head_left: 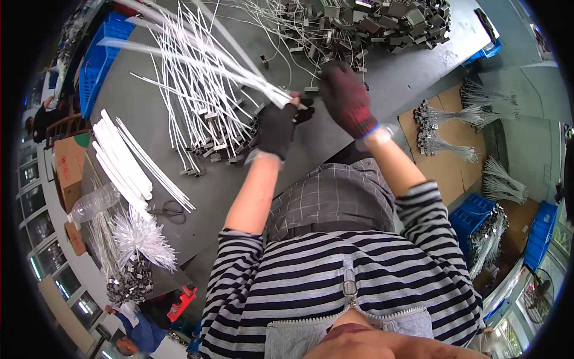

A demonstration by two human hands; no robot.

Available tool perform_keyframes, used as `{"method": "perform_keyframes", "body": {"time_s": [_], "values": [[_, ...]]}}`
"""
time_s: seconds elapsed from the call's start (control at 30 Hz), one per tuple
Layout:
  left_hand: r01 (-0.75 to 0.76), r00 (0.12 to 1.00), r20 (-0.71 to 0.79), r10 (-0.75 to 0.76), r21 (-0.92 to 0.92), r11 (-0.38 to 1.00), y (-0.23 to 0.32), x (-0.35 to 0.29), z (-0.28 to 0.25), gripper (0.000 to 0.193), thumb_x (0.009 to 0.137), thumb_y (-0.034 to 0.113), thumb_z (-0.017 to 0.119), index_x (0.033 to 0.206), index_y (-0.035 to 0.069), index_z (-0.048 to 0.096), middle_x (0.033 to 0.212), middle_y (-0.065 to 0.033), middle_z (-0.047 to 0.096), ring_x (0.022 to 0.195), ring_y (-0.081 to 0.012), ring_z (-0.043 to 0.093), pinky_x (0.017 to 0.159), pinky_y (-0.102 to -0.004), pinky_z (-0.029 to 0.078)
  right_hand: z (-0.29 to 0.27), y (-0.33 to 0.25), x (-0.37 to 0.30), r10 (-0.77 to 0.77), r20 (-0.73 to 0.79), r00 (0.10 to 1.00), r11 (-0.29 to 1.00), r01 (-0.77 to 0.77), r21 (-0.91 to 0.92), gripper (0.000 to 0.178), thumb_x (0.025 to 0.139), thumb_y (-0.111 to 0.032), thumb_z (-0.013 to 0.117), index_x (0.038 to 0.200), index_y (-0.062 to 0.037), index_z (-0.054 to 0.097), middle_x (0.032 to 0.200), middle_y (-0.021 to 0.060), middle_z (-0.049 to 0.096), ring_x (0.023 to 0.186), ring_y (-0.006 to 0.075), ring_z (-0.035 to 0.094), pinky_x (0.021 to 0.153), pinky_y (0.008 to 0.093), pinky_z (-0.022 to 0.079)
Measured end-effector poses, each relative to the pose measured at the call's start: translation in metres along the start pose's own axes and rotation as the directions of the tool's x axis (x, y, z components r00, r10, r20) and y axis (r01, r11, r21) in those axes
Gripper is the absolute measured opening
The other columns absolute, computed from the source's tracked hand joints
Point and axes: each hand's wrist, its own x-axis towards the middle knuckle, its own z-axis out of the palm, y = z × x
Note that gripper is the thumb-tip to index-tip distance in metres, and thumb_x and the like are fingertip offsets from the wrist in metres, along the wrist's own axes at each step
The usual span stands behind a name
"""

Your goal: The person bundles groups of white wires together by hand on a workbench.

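"Largest item?"
"A tangled heap of grey metal-ended white cables, beyond the dark-red-gloved right hand."
"The work?"
"Slim white plastic-looking strands, fanning forward-left from the black-gloved left hand, which gripped their gathered ends, probably the best hold. Judged light, springy, slick."
"The right hand?"
"Blurred; its grasp was indeterminable."

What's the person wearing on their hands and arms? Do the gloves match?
No, they don't match! The left hand wears a black glove. The right hand wears a dark red glove with a blue edge at the wrist. Both striped sleeves stop partway, leaving the forearms bare.
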Motion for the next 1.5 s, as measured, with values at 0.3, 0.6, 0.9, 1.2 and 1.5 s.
{"method": "perform_keyframes", "body": {"time_s": [0.3, 0.6, 0.9, 1.2, 1.5], "values": [[0.014, 0.983, -0.171, -0.063, -0.275, 0.961, -0.019, 0.032, 0.057, 0.021, 0.096, 0.017, 0.053, 0.094, -0.002, 0.061, 0.081, -0.0119, 0.067, 0.070, -0.0233, 0.069, 0.056, -0.0295, 0.054, -0.129, 0.070, -0.261, 0.841, 0.502, 0.202, 0.130, -0.976, 0.175, 0.020, 0.089, -0.025, 0.063, 0.083, -0.0055, 0.060, 0.059, -0.0014, 0.050, 0.045, 0.0086, 0.043, 0.042, 0.0248, 0.033], [-0.355, 0.902, -0.280, 0.328, -0.051, 0.933, 0.039, -0.007, 0.063, 0.027, 0.100, 0.024, 0.048, 0.093, -0.001, 0.056, 0.067, -0.0136, 0.065, 0.053, -0.0208, 0.065, 0.049, -0.0285, 0.055, -0.160, 0.096, -0.390, 0.843, 0.533, -0.066, -0.266, -0.914, 0.308, 0.018, 0.085, -0.023, 0.065, 0.085, -0.0066, 0.058, 0.056, -0.0020, 0.045, 0.041, 0.0096, 0.039, 0.038, 0.0261, 0.029], [-0.434, 0.854, -0.314, 0.415, 0.010, 0.901, 0.093, -0.017, 0.030, 0.028, 0.100, 0.026, 0.048, 0.100, -0.001, 0.054, 0.075, -0.0156, 0.066, 0.060, -0.0240, 0.067, 0.054, -0.0293, 0.054, -0.156, 0.110, -0.332, 0.791, 0.605, 0.090, -0.141, -0.936, 0.323, 0.019, 0.087, -0.024, 0.066, 0.078, -0.0094, 0.056, 0.057, -0.0035, 0.044, 0.045, 0.0074, 0.039, 0.041, 0.0240, 0.028], [-0.348, 0.913, -0.203, 0.355, 0.073, 0.935, 0.102, -0.014, 0.006, 0.027, 0.098, 0.024, 0.051, 0.096, -0.002, 0.058, 0.075, -0.0143, 0.066, 0.061, -0.0231, 0.067, 0.054, -0.0284, 0.055, -0.147, 0.093, -0.316, 0.753, 0.643, 0.140, -0.133, -0.924, 0.357, 0.021, 0.086, -0.025, 0.067, 0.075, -0.0122, 0.054, 0.058, -0.0045, 0.044, 0.045, 0.0062, 0.038, 0.042, 0.0226, 0.028], [-0.444, 0.848, -0.276, 0.453, 0.100, 0.890, 0.120, -0.021, 0.008, 0.026, 0.099, 0.023, 0.049, 0.097, -0.003, 0.054, 0.072, -0.0150, 0.066, 0.058, -0.0222, 0.066, 0.052, -0.0278, 0.053, -0.152, 0.100, -0.311, 0.763, 0.642, 0.079, -0.132, -0.953, 0.274, 0.020, 0.088, -0.027, 0.066, 0.078, -0.0145, 0.053, 0.061, -0.0058, 0.046, 0.047, 0.0046, 0.039, 0.043, 0.0216, 0.030]]}}
